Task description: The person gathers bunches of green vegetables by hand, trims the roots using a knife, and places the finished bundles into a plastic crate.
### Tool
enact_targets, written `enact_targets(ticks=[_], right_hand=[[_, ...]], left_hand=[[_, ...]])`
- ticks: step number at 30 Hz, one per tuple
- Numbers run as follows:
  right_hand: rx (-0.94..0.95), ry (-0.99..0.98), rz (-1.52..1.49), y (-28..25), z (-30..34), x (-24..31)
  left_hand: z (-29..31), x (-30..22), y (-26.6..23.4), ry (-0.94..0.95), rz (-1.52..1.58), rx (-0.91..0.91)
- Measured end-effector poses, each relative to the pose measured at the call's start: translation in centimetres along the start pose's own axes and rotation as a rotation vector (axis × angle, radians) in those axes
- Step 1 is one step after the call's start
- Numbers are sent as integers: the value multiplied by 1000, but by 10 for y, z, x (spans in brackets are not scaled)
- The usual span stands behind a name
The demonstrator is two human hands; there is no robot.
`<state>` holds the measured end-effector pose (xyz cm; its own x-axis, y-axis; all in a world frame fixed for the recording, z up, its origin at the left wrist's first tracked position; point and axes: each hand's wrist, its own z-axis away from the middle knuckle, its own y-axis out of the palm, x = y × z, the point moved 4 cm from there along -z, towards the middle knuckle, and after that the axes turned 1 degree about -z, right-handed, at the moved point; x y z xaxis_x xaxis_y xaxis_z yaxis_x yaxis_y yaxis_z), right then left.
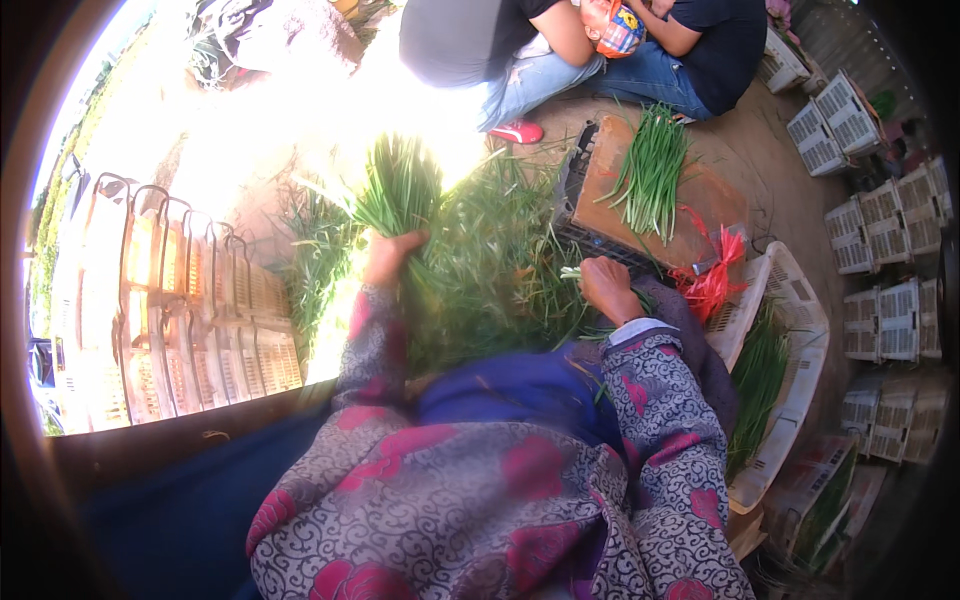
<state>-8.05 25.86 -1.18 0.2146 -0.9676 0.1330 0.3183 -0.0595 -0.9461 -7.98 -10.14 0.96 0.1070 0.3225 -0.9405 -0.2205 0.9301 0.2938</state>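
A thick bunch of green chives (395, 185) stands up out of my left hand (393, 258), whose fingers are wrapped round its lower part. My right hand (608, 288) is closed in a pinch on a few chive stalks (570, 272), their pale ends sticking out to the left. Loose chives (490, 250) lie heaped between and beyond both hands. Just past my right hand, another bundle of chives (650, 175) rests on a brown board (600, 190) set on a dark crate (573, 175). Red plastic strips (718, 268) hang at the board's near right corner.
A white plastic crate (800, 350) holding chives stands at my right. Stacked crates (190, 310) rise at my left, and more crates (880, 215) line the far right. Two people in dark tops sit ahead, one with a red shoe (517, 131); a small child's patterned cap shows between them.
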Motion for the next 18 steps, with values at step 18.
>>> enact_targets(ticks=[18], right_hand=[[-101, 113, -80, 31, -41, -8]], left_hand=[[8, 5, -11, -175, -216, 214]])
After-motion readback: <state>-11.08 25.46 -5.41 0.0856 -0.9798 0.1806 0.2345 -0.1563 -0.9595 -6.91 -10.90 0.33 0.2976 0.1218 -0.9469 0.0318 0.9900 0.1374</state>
